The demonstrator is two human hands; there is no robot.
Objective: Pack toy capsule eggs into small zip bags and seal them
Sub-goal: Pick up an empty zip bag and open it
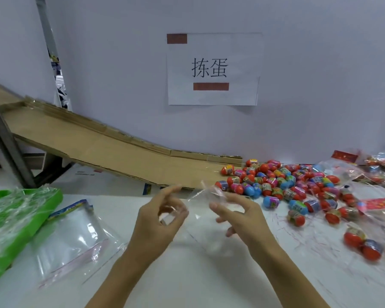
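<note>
Fingers point(178, 213) of the left hand point(158, 221) curled, thumb and forefinger pinching one edge of a clear small zip bag point(200, 210); fingers of the right hand point(238, 213) likewise curled and pinching the opposite edge, thumb tip toward the bag's middle. One bag held between two hands, lifted above the white desk point(187, 285), mouth spread between the two pinches, nothing visible inside. Capsule eggs point(282, 181) heaped well past counting just right of the right hand, red, blue, pink and green, the nearest ones close beyond the knuckles; three more red ones point(365, 245) apart near the right edge. Several filled bags point(378, 172) at far right, exact count unclear through the crinkled plastic. One stack of empty zip bags point(76, 236) flat on the desk left of the left forearm, well apart from it. One green tray point(13, 218) wrapped in film at the left edge, touching the stack. One cardboard ramp point(111, 150) sloping down from upper left to the egg heap, lower end just behind the hands. One paper sign point(213, 70) on the wall behind. Bare desk between and below the forearms, toward the near edge.
</note>
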